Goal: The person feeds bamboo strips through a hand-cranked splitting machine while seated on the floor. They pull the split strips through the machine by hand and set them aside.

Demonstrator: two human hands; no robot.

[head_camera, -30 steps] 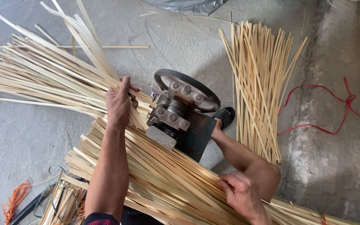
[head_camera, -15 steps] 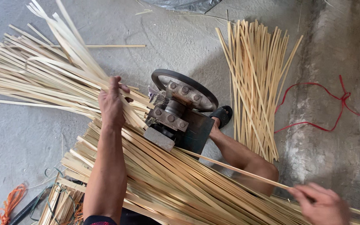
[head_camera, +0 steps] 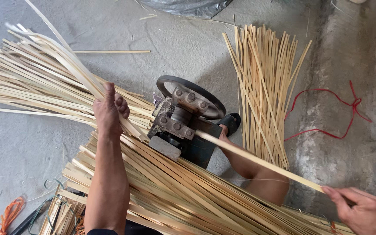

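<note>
Your left hand (head_camera: 109,111) is pressing down on the fanned bamboo strips (head_camera: 40,87) just left of the small black machine (head_camera: 183,126), thumb stretched upward and fingers curled over a few strips, gripping them, it seems, though the palm side is hidden. Your right hand (head_camera: 362,211) is pinching the end of one long strip (head_camera: 262,163), fingers closed around it, and that strip is running straight from the machine's rollers to your fingertips (head_camera: 329,191).
</note>
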